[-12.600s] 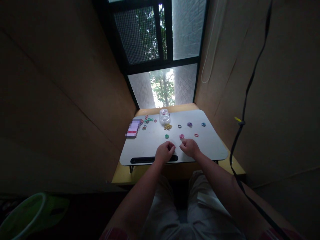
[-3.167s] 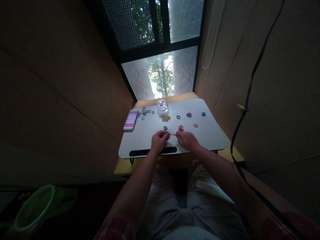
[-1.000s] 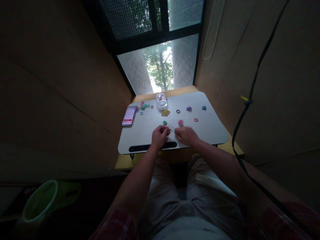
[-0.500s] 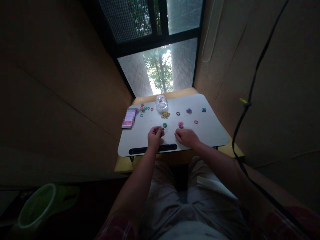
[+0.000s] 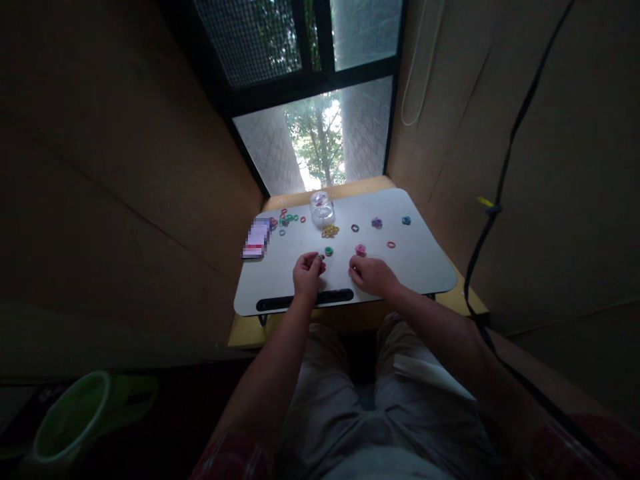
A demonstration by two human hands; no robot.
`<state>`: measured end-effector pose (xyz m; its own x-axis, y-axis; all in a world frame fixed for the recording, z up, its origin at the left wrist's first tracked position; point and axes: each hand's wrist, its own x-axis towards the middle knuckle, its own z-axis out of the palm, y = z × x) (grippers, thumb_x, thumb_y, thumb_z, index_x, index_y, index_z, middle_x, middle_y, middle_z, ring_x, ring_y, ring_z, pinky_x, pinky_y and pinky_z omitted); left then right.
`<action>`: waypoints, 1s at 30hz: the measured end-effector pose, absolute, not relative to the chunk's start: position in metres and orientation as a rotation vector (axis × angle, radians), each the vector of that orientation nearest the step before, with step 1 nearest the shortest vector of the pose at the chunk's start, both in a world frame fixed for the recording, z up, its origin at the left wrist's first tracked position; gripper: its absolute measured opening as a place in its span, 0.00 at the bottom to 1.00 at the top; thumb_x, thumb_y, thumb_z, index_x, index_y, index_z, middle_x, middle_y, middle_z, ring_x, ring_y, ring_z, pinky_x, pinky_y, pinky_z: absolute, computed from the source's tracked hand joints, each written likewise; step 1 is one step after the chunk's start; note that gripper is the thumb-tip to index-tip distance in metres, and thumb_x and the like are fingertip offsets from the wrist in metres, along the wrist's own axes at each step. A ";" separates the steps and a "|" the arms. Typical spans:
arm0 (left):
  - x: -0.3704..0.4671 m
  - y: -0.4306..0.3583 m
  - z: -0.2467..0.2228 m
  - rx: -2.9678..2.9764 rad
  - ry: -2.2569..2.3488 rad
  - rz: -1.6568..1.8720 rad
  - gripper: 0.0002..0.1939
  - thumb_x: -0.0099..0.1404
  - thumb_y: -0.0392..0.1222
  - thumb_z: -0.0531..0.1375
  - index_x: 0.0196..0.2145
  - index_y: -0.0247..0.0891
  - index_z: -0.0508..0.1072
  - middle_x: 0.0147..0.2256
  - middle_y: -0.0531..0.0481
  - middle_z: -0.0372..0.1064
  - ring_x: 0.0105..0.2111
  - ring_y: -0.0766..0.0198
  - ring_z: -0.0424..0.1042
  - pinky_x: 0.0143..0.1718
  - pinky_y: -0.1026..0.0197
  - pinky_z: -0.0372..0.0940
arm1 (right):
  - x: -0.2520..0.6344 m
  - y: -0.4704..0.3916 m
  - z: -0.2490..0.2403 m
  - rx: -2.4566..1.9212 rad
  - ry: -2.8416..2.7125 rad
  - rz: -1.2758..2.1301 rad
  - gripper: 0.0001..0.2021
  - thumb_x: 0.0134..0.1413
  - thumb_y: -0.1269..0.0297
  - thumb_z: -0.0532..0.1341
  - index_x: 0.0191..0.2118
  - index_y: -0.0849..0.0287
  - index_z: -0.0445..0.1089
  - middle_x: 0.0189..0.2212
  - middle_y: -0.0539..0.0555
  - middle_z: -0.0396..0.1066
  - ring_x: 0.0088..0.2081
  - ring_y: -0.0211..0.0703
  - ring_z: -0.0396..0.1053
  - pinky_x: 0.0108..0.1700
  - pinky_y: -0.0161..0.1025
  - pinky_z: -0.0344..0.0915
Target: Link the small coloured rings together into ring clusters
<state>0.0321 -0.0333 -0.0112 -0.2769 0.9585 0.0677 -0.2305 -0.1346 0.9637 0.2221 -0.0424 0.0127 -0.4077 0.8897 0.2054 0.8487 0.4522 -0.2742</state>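
Note:
My left hand (image 5: 309,272) is closed over the front part of the white table (image 5: 415,267), its thumb and fingers pinching something small that I cannot make out. Just beyond it lies a green band pile (image 5: 329,251). To the right, my right hand (image 5: 371,274) has its fingers curled together near a pink band pile (image 5: 361,249); whatever they hold, if anything, is hidden. Farther back are a yellow pile (image 5: 330,231), a dark ring (image 5: 355,228), a purple pile (image 5: 377,223), a blue pile (image 5: 407,220) and a red ring (image 5: 391,245).
A clear jar (image 5: 323,209) stands at the back of the table. Mixed bands (image 5: 289,219) lie at the left beside a phone (image 5: 257,238). A black slot strip (image 5: 280,303) runs along the front edge. A dark cord (image 5: 513,133) hangs at the right.
The fingers of my left hand have shifted slightly around the small item. My right hand has barely moved. The whole view has shifted a little.

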 end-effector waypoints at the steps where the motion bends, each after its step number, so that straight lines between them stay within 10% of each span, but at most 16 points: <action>1: 0.031 -0.031 -0.012 0.923 1.151 1.611 0.19 0.52 0.47 0.66 0.38 0.35 0.69 0.33 0.48 0.73 0.26 0.72 0.70 0.30 0.66 0.67 | 0.222 -0.042 0.013 -1.474 -2.375 0.191 0.11 0.60 0.61 0.51 0.42 0.58 0.67 0.31 0.54 0.73 0.31 0.42 0.68 0.33 0.36 0.52; 30: -0.034 0.002 0.000 2.307 1.815 1.081 0.16 0.59 0.37 0.58 0.46 0.37 0.70 0.49 0.42 0.67 0.52 0.54 0.64 0.57 0.49 0.58 | 0.223 -0.038 0.007 -1.301 -2.395 0.193 0.08 0.56 0.65 0.56 0.38 0.57 0.70 0.36 0.53 0.71 0.35 0.40 0.67 0.37 0.35 0.57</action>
